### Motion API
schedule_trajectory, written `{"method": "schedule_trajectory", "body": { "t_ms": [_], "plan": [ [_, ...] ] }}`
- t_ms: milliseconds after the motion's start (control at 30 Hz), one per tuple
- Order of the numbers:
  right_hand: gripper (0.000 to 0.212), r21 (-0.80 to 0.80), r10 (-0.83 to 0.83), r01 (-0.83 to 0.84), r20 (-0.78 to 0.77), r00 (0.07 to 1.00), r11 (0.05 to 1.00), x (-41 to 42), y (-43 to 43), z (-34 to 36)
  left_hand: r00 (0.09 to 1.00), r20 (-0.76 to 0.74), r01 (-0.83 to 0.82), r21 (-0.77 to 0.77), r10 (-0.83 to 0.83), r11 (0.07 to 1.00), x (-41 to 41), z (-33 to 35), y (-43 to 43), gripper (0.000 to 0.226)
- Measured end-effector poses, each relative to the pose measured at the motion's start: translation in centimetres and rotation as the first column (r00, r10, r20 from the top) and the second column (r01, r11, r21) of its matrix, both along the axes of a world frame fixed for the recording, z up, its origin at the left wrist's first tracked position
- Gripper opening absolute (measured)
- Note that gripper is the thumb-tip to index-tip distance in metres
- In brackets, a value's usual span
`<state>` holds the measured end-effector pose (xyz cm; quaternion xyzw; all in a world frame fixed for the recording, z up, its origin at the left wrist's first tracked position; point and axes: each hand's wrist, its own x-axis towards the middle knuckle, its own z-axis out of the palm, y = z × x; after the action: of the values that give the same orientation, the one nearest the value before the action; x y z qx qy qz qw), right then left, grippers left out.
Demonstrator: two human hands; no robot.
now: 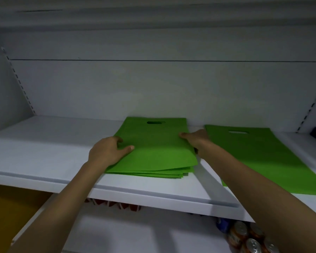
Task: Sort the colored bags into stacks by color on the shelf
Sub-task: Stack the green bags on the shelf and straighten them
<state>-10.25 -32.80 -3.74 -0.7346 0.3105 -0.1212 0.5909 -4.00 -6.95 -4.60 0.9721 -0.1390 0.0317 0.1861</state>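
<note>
green bags – matt cloth-like | shelf – smooth white, looks painted metal | cans – shiny metal tops

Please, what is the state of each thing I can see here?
Stack: flat on shelf, front edges uneven.
Single bag: flat, apart from stack.
Left hand: touches stack's left edge.
Right hand: touches stack's right edge.
Cans: upright, below.
</note>
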Motion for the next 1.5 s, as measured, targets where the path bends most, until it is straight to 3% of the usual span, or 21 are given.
{"method": "schedule_trajectory", "body": {
  "t_ms": [67,133,233,300,367,433,567,667,800,900,1033,1133,1300,1500],
  "plan": [
    [0.031,-0.313,0.052,-0.102,-0.163,0.985,0.944,-0.2,-0.6,-0.1,1.0,-0.021,-0.005,0.025,0.005,1.0,0.3,0.2,-0.4,0.073],
    [0.021,-0.553,0.063,-0.223,-0.293,0.954,0.803,-0.3,-0.7,0.5,0.999,-0.044,-0.006,0.047,0.008,0.999,0.5,0.4,-0.8,0.074],
    [0.004,-0.648,0.078,-0.235,-0.261,0.962,0.725,-0.1,-0.7,1.3,0.998,-0.059,-0.005,0.038,0.007,0.999,0.6,0.4,-1.5,0.08],
    [0.021,-0.65,0.139,-0.185,-0.122,0.983,0.737,-0.3,-0.9,1.9,0.998,-0.055,-0.013,-0.04,0.011,0.999,0.8,0.2,-2.0,0.084],
    [0.017,-0.6,0.2,-0.139,0.037,0.979,0.788,-0.9,-1.3,2.5,0.998,-0.067,-0.01,-0.192,-0.003,0.981,0.9,0.1,-2.5,0.086],
    [0.016,-0.451,0.224,-0.116,0.195,0.955,0.885,-1.9,-1.7,3.2,0.995,-0.1,-0.026,-0.366,-0.012,0.93,0.6,0.4,-3.3,0.079],
    [0.023,-0.185,0.188,-0.118,0.425,0.886,0.976,-4.3,-3.1,4.5,0.973,-0.227,-0.125,-0.683,-0.046,0.719,0.0,0.8,-5.3,0.072],
    [0.028,-0.052,0.101,-0.086,0.49,0.866,0.995,-6.3,-5.3,5.2,0.915,-0.378,-0.245,-0.799,-0.141,0.549,-0.5,0.9,-7.0,0.064],
    [0.025,-0.02,0.006,0.003,0.431,0.902,1.0,-8.9,-9.3,5.5,0.873,-0.384,-0.196,-0.842,-0.302,0.503,-2.4,1.7,-10.9,0.017],
    [0.025,-0.105,-0.106,0.148,0.334,0.937,0.983,-10.5,-12.8,5.0,0.915,-0.266,-0.045,-0.814,-0.303,0.579,-3.8,2.0,-14.5,0.015],
    [0.033,-0.254,-0.195,0.225,0.135,0.971,0.941,-13.2,-17.3,3.7,0.937,-0.243,0.035,-0.653,-0.253,0.757,-5.8,1.3,-19.1,0.058],
    [0.029,-0.306,-0.206,0.203,0.021,0.978,0.93,-15.3,-19.8,2.6,0.904,-0.287,0.077,-0.623,-0.318,0.779,-6.9,0.3,-21.5,0.053],
    [0.031,-0.328,-0.194,0.154,-0.094,0.976,0.932,-17.3,-22.6,1.3,0.869,-0.314,0.13,-0.602,-0.383,0.788,-8.2,-0.5,-24.0,0.066],
    [0.044,-0.46,-0.216,0.148,-0.099,0.971,0.876,-17.5,-25.6,-0.1,0.924,-0.129,0.262,-0.471,-0.36,0.842,-7.9,-1.4,-26.0,0.049]
  ]
}}
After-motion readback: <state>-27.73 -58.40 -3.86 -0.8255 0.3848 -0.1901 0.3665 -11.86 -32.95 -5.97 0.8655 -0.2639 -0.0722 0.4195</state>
